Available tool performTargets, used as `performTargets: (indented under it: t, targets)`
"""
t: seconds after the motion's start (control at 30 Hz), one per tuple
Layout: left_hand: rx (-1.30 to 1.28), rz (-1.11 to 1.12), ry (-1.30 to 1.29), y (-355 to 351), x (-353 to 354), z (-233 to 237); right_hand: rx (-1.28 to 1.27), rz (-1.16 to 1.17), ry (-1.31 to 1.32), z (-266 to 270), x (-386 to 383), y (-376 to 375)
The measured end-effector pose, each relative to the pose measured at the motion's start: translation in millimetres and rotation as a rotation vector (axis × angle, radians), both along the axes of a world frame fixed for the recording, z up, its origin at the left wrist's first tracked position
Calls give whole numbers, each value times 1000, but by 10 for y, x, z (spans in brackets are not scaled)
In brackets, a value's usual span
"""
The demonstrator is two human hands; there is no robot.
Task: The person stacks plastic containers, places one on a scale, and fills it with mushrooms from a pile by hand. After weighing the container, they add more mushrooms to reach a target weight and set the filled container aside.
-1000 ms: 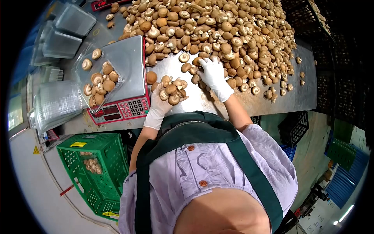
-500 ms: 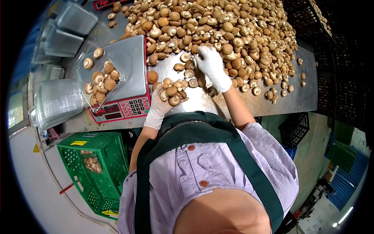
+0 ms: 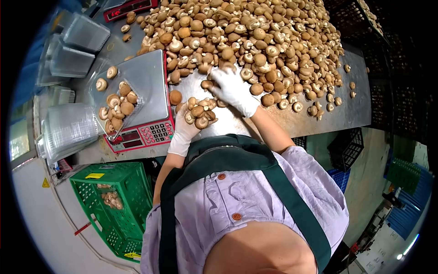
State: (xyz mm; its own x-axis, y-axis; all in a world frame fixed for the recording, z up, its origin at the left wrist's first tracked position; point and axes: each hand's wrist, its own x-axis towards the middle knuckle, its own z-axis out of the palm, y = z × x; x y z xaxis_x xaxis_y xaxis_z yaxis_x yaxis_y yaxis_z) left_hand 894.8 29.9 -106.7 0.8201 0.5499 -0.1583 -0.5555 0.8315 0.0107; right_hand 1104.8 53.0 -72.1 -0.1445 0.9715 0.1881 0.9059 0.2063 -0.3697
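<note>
My left hand, in a white glove, cups a cluster of brown mushrooms over the metal table's front part. Just to its right, my gloved right hand reaches in from the right over a few loose mushrooms at the near edge of the large mushroom pile. Its fingertips are blurred near a mushroom, and whether they grip it I cannot tell. Left of my hands stands a red scale with a clear tray of mushrooms tilted on its plate. Two loose mushrooms lie beside that tray.
Stacked clear plastic trays stand at the left. A second red scale is at the back left. Below the table edge is a green crate with packed mushrooms. Black crates stand at the right, another below the table.
My right hand has moved left, closer to my left hand. Mushrooms at the pile's near edge have shifted. My left hand still holds its cluster, and the view has shifted slightly.
</note>
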Motion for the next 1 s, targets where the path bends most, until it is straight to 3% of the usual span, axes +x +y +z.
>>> performTargets:
  t: [0.03,0.2,0.27,0.33,0.5,0.6,0.8,0.93,1.0]
  targets:
    - [-19,1,64,-5,7,46,-103,7,14,81,-98,-101]
    - [-19,13,105,-35,-16,31,-31,16,231,-15,-184,-284]
    - [-22,15,140,-48,-32,53,-195,-69,470,48,-126,-294]
    - [-36,2,110,-37,-20,74,-227,-203,474,156,-19,-183]
    - [-8,-5,86,-25,-21,-9,84,-394,194,107,279,264]
    - [6,-10,74,-22,-18,-27,-27,-291,-42,-95,319,442]
    - [-27,-1,116,-36,-18,34,-68,-176,-179,2,145,179]
    - [-15,-8,123,-28,-23,41,-114,-113,132,-24,284,-106]
    - [-39,4,122,-27,-16,46,-10,-141,321,-12,361,-230]
